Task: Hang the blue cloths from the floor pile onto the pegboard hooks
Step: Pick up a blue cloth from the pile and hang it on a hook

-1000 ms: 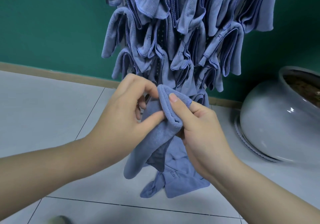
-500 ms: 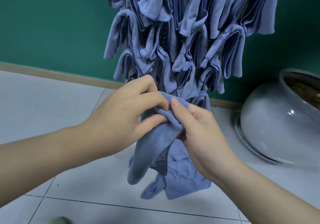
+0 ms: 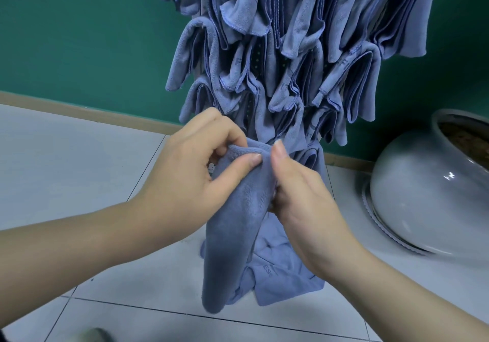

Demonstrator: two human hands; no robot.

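Blue cloth (image 3: 238, 225) now pinched nearer its fold.

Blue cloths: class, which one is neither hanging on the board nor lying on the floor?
The cloth held at its top fold by the left hand and right hand; it dangles over the floor pile.

Slate-blue all over: the held cloth (image 3: 238, 220) is a dusty blue with a fine ribbed weave, and the hanging cloths (image 3: 291, 50) match it, edged in brighter blue stitching (faint tone-on-tone lettering on a few). The floor pile (image 3: 283, 270) is the same blue. Behind, a deep green wall (image 3: 79, 37) with a tan skirting strip (image 3: 79, 110). Pale grey-white floor tiles (image 3: 66, 156), dark grout lines. The pot (image 3: 412, 191) is glossy grey-white.
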